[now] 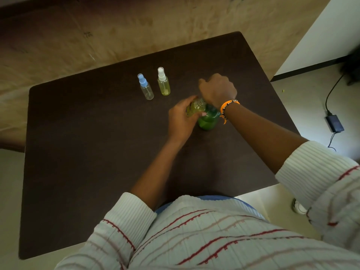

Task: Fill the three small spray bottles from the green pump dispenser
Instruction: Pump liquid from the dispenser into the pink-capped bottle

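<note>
The left hand grips a small uncapped spray bottle, tilted with its open threaded neck leaning toward the top of the green pump dispenser, which stands on the table right of its middle. That tilt probably brings the mouth under the spout so liquid can run in. The right hand sits with curled fingers over the dispenser's top, likely pressing the pump; the pump head is hidden beneath it, so I cannot tell what it holds. Toward the far edge stand two capped bottles, well apart from the hands: a blue-capped bottle that looks empty and a white-capped bottle with yellowish liquid. Bare table lies toward the left and near edges, giving room to set the bottle down.
</note>
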A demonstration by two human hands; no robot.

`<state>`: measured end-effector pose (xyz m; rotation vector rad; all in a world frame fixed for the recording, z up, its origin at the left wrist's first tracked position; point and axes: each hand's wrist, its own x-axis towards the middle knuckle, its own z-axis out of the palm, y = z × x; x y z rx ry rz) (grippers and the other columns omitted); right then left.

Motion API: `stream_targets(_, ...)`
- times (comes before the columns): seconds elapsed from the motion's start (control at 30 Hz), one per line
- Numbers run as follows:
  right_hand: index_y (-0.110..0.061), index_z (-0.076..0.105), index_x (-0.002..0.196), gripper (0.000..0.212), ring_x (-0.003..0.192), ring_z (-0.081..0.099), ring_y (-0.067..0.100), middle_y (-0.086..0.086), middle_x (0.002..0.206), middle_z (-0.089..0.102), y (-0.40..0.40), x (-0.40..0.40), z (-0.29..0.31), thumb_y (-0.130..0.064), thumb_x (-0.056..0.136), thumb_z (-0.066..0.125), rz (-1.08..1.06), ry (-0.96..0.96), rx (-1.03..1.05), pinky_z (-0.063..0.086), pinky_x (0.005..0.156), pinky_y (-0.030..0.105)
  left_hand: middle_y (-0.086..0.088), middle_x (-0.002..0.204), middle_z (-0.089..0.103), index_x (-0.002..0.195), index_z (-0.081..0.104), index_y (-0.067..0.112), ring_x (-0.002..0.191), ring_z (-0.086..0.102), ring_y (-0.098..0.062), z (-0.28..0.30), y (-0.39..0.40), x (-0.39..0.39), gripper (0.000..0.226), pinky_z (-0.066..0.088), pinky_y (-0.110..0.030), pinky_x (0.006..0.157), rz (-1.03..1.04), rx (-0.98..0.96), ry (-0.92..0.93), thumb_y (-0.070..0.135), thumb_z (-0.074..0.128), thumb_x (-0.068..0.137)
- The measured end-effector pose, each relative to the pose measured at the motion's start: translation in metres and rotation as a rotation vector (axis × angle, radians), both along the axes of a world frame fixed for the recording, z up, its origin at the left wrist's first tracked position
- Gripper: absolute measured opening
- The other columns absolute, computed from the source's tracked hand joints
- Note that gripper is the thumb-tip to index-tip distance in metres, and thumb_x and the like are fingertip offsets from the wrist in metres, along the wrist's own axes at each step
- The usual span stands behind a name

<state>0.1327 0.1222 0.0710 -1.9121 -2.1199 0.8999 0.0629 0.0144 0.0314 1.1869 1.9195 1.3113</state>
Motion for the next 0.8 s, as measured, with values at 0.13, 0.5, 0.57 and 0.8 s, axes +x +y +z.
stream_targets(0.13, -0.008, 0.065, 0.119, 0.048, 0.117, 0.056, 0.038, 0.015, 0.127, 0.061, 0.0044, 0.0028, 0.0011, -0.039, 0.089, 0.046, 0.002, 0.057, -0.141, 0.041, 0.087, 0.035, -0.005, 0.104, 0.07, 0.114, 0.065, 0.008, 0.084, 0.06, -0.001, 0.0045, -0.0001, -0.0004, 0.051, 0.045, -0.009, 0.075, 0.01, 0.014, 0.008, 0.011, 0.082, 0.065)
stream_targets(0.5, -0.007, 0.063, 0.115, 0.047, 0.112, 0.058, 0.037, 0.014, 0.121, 0.063, 0.0041, 0.0008, -0.0039, -0.043, 0.092, 0.045, -0.075, 0.032, -0.047, 0.041, 0.084, 0.035, -0.007, 0.109, 0.068, 0.117, 0.064, 0.007, 0.098, 0.064, -0.013, 0.0045, 0.0033, -0.0046, 0.055, 0.048, -0.015, 0.084, 0.034, 0.012, 0.066, 0.011, 0.081, 0.065)
stream_targets(0.57, -0.008, 0.065, 0.116, 0.05, 0.112, 0.058, 0.036, 0.013, 0.122, 0.064, 0.0066, 0.002, -0.002, -0.046, 0.09, 0.045, -0.049, 0.056, -0.104, 0.043, 0.088, 0.036, -0.007, 0.109, 0.069, 0.116, 0.064, 0.007, 0.098, 0.064, -0.014, 0.0046, 0.0033, -0.0054, 0.054, 0.049, -0.018, 0.085, 0.03, 0.017, 0.062, 0.011, 0.081, 0.065)
stream_targets(0.8, -0.009, 0.065, 0.115, 0.048, 0.112, 0.058, 0.036, 0.012, 0.122, 0.064, 0.005, 0.0007, -0.0054, -0.044, 0.088, 0.046, -0.099, 0.106, -0.098, 0.043, 0.087, 0.035, -0.007, 0.109, 0.068, 0.115, 0.065, 0.007, 0.097, 0.063, -0.012, 0.0068, 0.0031, -0.0039, 0.054, 0.047, -0.015, 0.084, 0.035, 0.025, 0.085, 0.011, 0.081, 0.064)
